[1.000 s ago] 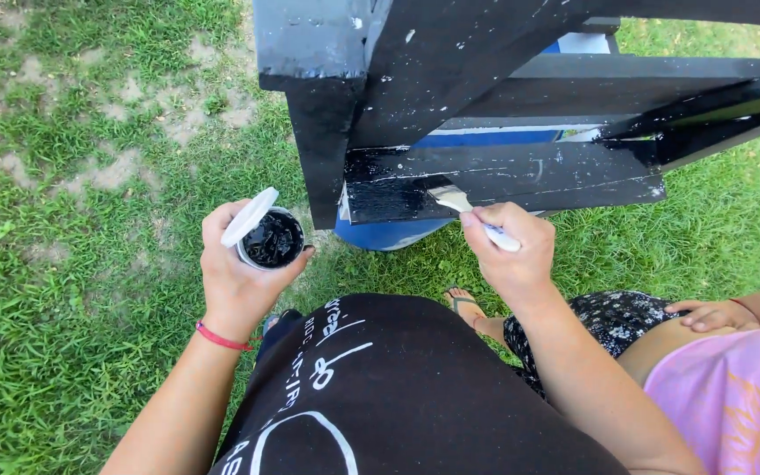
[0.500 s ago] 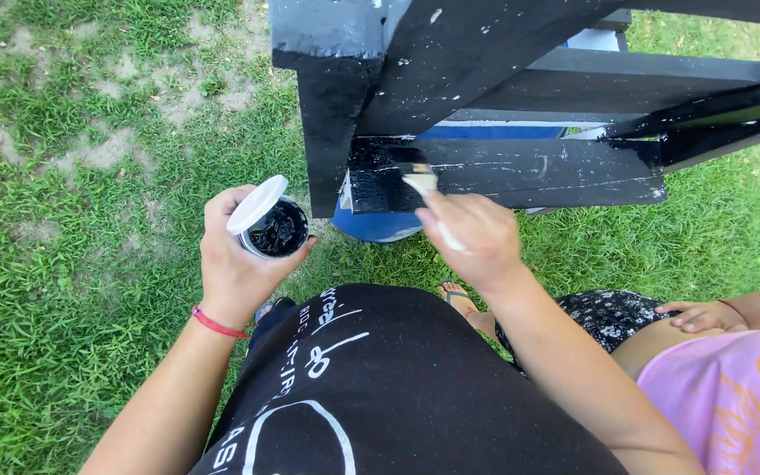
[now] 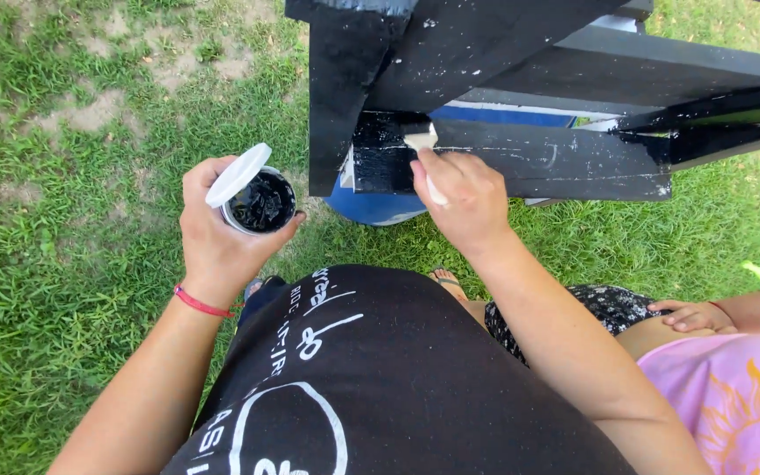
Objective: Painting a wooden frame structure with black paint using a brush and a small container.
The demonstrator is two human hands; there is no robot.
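Painting the black wooden frame (image 3: 521,158) at twelve o'clock | our right hand (image 3: 464,198) clamps a light, stiff brush (image 3: 421,141) by its handle | left hand (image 3: 222,237) wraps the small, spillable paint cup (image 3: 261,202) at ten o'clock

Hands hold paint cup (image 3: 259,202) and brush (image 3: 424,149).

head cam | looks steeply down | close above hands | single view
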